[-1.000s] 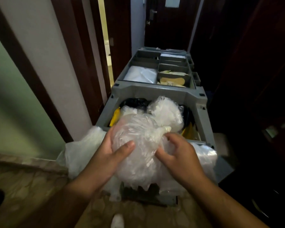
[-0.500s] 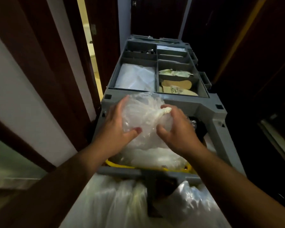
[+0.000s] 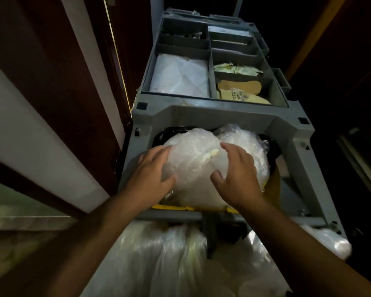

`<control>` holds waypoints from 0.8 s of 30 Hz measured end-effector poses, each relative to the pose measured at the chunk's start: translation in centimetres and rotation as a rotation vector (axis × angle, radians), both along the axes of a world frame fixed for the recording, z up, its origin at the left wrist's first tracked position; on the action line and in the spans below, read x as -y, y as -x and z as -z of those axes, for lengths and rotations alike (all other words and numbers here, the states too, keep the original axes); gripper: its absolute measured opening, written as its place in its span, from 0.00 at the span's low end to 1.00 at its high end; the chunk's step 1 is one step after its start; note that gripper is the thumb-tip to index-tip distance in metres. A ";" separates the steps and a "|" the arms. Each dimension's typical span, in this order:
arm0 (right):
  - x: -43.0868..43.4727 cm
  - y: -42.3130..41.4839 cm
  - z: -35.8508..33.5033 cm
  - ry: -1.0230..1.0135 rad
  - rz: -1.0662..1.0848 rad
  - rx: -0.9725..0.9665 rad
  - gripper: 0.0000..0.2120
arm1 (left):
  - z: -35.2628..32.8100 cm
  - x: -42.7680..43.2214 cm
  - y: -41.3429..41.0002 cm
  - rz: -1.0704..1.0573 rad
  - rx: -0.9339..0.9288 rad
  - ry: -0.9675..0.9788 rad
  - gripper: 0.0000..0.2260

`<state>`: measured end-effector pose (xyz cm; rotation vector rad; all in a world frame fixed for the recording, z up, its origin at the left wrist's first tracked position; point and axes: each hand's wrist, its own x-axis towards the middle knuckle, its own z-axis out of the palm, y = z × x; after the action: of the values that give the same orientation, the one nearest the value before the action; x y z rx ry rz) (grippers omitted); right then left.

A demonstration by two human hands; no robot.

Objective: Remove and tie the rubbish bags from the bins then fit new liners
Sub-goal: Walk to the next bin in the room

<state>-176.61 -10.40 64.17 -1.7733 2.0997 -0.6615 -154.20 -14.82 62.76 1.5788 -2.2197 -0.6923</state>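
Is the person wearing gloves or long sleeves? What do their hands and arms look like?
No gloves. The left hand and the right hand are both bare, with no ring, watch or bracelet that I can see. The left forearm and the right forearm are bare too: no sleeve shows right down to the picture's edge. The light is dim, so tiny marks would be hard to spot.

Clear tied rubbish bag, bulging, in grey cart bin

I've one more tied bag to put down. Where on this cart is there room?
Crowded: the bin opening, crammed with clear bags. Bare: the grey ledge between opening and tray, and the tray's empty slots beyond the packets.
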 end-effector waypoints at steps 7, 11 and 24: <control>-8.8 -1.8 0.3 0.103 0.122 0.156 0.06 | 0.0 -6.9 -1.6 -0.100 -0.097 0.071 0.20; -13.4 -2.8 1.1 -0.101 0.060 0.193 0.15 | 0.5 -12.1 -2.0 -0.055 -0.178 0.051 0.11; -19.9 -5.7 6.2 -0.265 0.020 0.247 0.06 | 1.0 -23.9 -5.1 -0.067 -0.215 0.042 0.15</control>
<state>-170.93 9.54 58.00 -1.4513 1.9385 -0.5472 -149.09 9.10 61.79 1.4759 -2.0050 -0.7537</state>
